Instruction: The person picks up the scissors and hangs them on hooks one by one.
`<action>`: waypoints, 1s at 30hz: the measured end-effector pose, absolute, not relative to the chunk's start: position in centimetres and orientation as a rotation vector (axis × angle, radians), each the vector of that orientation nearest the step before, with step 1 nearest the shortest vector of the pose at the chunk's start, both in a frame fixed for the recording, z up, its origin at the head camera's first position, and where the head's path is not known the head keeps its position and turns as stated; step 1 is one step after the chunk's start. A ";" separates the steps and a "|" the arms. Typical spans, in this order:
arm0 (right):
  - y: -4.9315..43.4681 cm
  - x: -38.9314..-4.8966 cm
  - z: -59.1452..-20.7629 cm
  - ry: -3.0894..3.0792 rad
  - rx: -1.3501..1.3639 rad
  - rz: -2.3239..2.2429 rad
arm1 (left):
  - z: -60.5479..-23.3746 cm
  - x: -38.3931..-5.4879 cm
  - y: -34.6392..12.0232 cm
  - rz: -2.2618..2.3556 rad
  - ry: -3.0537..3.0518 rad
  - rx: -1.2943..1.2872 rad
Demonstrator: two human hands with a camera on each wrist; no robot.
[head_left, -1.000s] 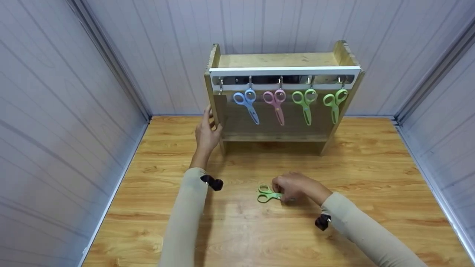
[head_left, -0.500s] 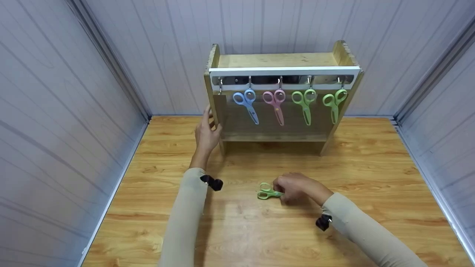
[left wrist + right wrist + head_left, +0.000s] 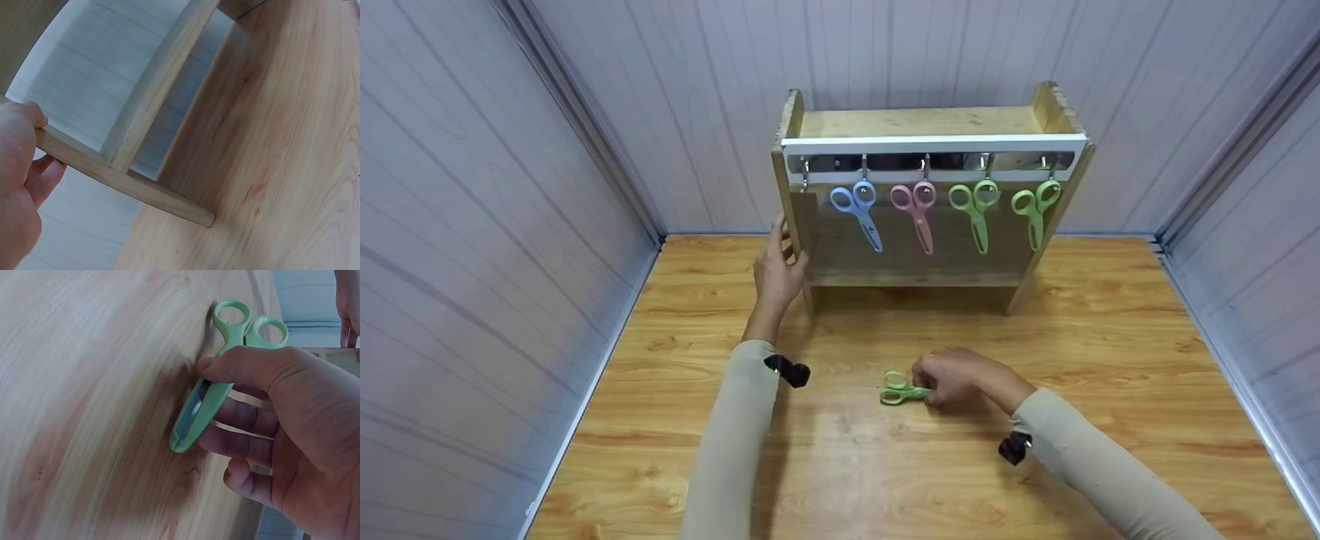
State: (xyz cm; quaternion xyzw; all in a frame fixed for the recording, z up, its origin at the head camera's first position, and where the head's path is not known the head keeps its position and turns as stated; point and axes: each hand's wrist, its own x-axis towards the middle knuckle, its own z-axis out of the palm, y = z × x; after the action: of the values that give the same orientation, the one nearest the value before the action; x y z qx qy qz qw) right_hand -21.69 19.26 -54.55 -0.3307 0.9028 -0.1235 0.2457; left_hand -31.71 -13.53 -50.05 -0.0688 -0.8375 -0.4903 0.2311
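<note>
My left hand (image 3: 780, 274) grips the left side board of a wooden rack (image 3: 915, 279), thumb on one face and fingers on the other, as the left wrist view shows. My right hand (image 3: 956, 377) pinches a pair of green scissors (image 3: 233, 337) between thumb and fingers near the pivot. Their finger loops point left in the head view, and the blade end shows past the thumb in the right wrist view. From the rack's hooks hang blue scissors (image 3: 861, 210), pink scissors (image 3: 919, 214) and two pairs of green scissors (image 3: 976, 214). The leftmost hook (image 3: 805, 176) bears nothing.
The rack stands on a wood-grain floor (image 3: 840, 480) near the back panel wall (image 3: 720, 112). Pale panel walls also rise at the left (image 3: 472, 262) and right (image 3: 1260, 225). A white strip (image 3: 930, 140) runs along the rack's upper front.
The green scissors have tilted slightly in my right hand, their loops turning a little. My right hand has shifted only slightly. My left hand and the rack stay in place.
</note>
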 end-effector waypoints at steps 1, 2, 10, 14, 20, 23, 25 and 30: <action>19.3 -21.7 -54.6 2.464 -0.909 -0.337 | -50.0 -31.7 -13.5 -1.351 -2.307 -0.185; 19.3 -21.7 -54.6 2.463 -0.915 -0.337 | -50.0 -31.6 -13.4 -1.353 -2.313 -0.180; 19.3 -22.0 -54.1 2.469 -0.900 -0.354 | -49.8 -31.3 -13.4 -1.380 -2.299 -0.141; 19.3 -22.3 -53.6 2.469 -0.864 -0.368 | -49.7 -31.3 -13.5 -1.376 -2.298 -0.136; 19.4 -22.6 -53.2 2.488 -0.866 -0.389 | -49.7 -31.3 -13.5 -1.355 -2.300 -0.133; 19.5 -22.6 -53.1 2.502 -0.873 -0.397 | -50.0 -31.2 -13.4 -1.359 -2.294 -0.148; 19.6 -22.6 -53.0 2.505 -0.869 -0.406 | -50.1 -31.2 -13.4 -1.363 -2.285 -0.163; 19.7 -22.8 -52.6 2.507 -0.862 -0.443 | -50.6 -31.3 -13.3 -1.349 -2.275 -0.184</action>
State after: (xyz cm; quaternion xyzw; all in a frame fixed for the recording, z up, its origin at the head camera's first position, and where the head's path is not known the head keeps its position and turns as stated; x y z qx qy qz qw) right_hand -22.81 19.69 -52.61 -0.3126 0.9088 -0.1605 0.2247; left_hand -31.30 -13.32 -50.58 -0.0675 -0.8323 -0.4937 0.2429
